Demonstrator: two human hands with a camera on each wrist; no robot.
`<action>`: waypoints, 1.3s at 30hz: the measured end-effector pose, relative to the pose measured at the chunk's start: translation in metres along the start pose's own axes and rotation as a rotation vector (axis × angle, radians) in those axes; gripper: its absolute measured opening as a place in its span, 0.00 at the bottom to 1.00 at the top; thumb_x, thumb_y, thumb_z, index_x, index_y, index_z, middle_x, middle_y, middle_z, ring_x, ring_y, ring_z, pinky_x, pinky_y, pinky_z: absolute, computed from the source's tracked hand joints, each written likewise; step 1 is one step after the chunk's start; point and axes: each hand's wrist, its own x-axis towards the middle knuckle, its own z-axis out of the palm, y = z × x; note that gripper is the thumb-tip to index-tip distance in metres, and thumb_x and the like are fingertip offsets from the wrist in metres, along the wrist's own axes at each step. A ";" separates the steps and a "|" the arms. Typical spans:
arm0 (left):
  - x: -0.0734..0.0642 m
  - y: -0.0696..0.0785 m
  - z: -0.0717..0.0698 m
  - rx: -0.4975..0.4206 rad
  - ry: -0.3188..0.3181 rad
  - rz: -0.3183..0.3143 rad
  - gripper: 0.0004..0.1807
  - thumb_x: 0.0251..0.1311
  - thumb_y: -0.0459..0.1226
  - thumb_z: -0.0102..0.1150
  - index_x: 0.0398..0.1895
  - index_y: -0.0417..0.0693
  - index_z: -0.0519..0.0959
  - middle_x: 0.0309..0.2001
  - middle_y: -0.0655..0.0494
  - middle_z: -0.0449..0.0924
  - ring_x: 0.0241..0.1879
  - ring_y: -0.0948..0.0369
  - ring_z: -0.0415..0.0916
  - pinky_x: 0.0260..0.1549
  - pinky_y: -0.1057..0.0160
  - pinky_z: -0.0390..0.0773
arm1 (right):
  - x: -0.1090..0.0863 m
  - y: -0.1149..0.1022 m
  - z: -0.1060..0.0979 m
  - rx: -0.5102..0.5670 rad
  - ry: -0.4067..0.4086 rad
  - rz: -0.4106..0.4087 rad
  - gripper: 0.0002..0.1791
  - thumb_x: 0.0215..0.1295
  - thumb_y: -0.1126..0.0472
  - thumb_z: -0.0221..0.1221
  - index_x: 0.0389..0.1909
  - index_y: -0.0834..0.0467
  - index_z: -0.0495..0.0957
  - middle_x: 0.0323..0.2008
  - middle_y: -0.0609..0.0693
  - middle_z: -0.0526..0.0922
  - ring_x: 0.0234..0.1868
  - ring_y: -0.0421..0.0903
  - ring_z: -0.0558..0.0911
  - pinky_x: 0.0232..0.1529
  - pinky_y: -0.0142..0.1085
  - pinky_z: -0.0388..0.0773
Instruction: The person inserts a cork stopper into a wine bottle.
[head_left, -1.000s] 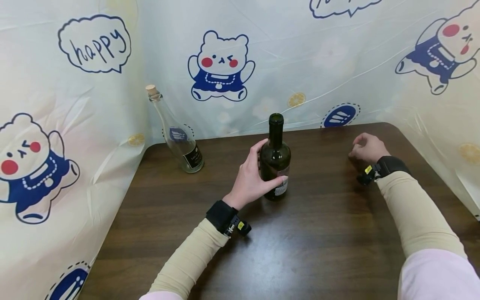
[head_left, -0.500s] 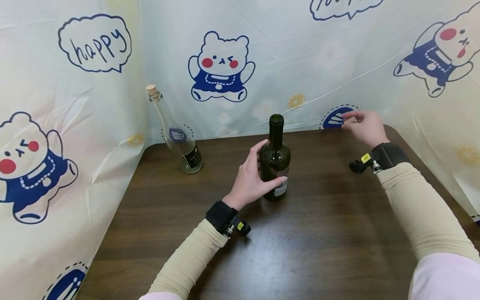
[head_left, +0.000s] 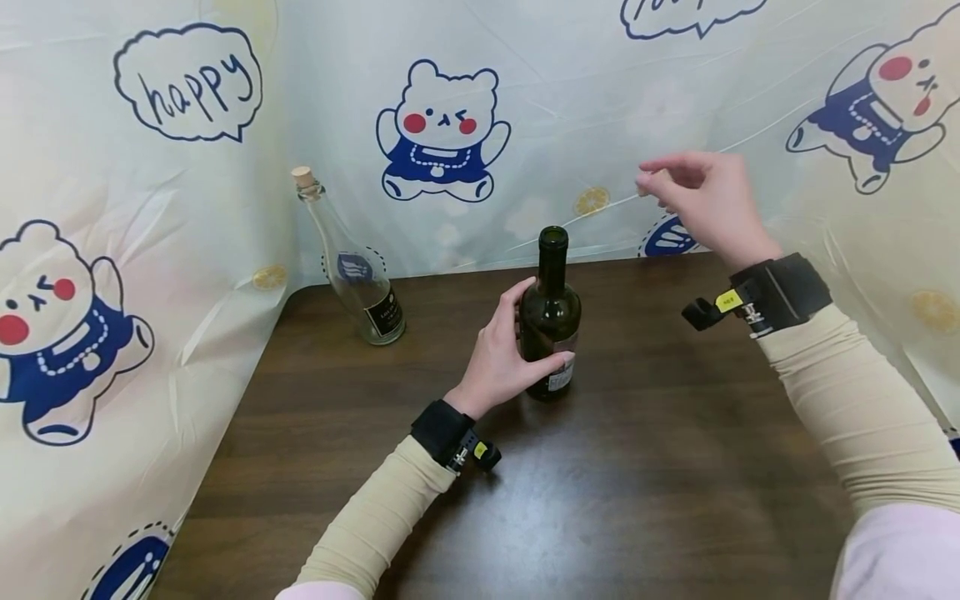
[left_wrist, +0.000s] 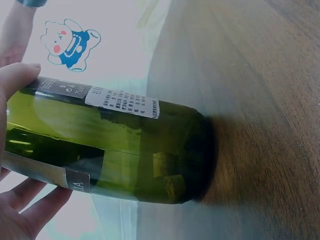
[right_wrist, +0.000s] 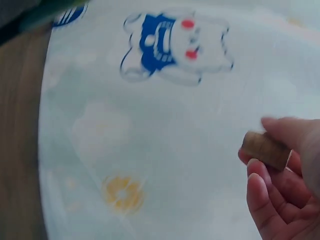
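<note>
The right hand (head_left: 712,204) pinches one loose cork (right_wrist: 266,150) in its bent fingers (right_wrist: 258,189). Lower and to the left of these fingers stands one green wine bottle (head_left: 551,321), upright, uncorked; the left hand (head_left: 495,362), nearer, curls round it. Farther left is one clear glass bottle (head_left: 351,271) with one cork stopper (head_left: 303,177).

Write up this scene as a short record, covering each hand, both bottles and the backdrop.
Left hand: holds the green bottle round its body
Right hand: pinches a loose cork above table height
Green bottle: upright on the table, mouth unstoppered
Clear bottle: stands at the table's far left, stopper in, black label
Backdrop: pale sheet printed with cartoon bears
</note>
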 end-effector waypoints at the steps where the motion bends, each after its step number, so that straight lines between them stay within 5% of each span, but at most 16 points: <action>1: 0.000 0.000 0.000 -0.001 -0.001 0.000 0.59 0.49 0.54 0.76 0.81 0.59 0.51 0.67 0.52 0.73 0.59 0.58 0.78 0.53 0.52 0.82 | -0.001 -0.008 0.001 0.001 0.007 -0.022 0.26 0.65 0.44 0.65 0.59 0.52 0.86 0.36 0.34 0.87 0.38 0.37 0.84 0.38 0.21 0.77; 8: 0.000 0.001 -0.001 -0.003 -0.007 -0.007 0.59 0.49 0.54 0.76 0.81 0.59 0.50 0.67 0.52 0.73 0.60 0.58 0.78 0.54 0.52 0.82 | -0.014 -0.054 0.008 -0.035 0.004 -0.143 0.29 0.65 0.46 0.65 0.66 0.50 0.80 0.29 0.30 0.85 0.34 0.37 0.82 0.39 0.34 0.68; 15: 0.001 0.001 -0.002 -0.006 -0.005 0.004 0.59 0.49 0.53 0.76 0.80 0.54 0.52 0.68 0.51 0.72 0.61 0.58 0.77 0.55 0.51 0.81 | -0.029 -0.089 0.019 0.011 -0.012 -0.324 0.17 0.59 0.51 0.72 0.40 0.61 0.84 0.27 0.35 0.87 0.30 0.39 0.83 0.36 0.34 0.68; 19: 0.002 0.001 -0.002 -0.008 -0.007 0.007 0.58 0.49 0.53 0.76 0.80 0.52 0.52 0.69 0.51 0.71 0.62 0.57 0.77 0.55 0.50 0.81 | -0.035 -0.102 0.025 -0.012 -0.030 -0.399 0.16 0.57 0.51 0.73 0.37 0.59 0.88 0.27 0.40 0.87 0.28 0.38 0.84 0.34 0.31 0.73; 39: 0.000 -0.002 -0.001 -0.025 -0.012 -0.008 0.58 0.49 0.55 0.75 0.80 0.61 0.50 0.70 0.53 0.71 0.63 0.59 0.76 0.56 0.52 0.81 | -0.034 -0.102 0.050 -0.058 -0.094 -0.458 0.16 0.59 0.49 0.72 0.37 0.59 0.89 0.29 0.44 0.87 0.28 0.34 0.83 0.35 0.26 0.78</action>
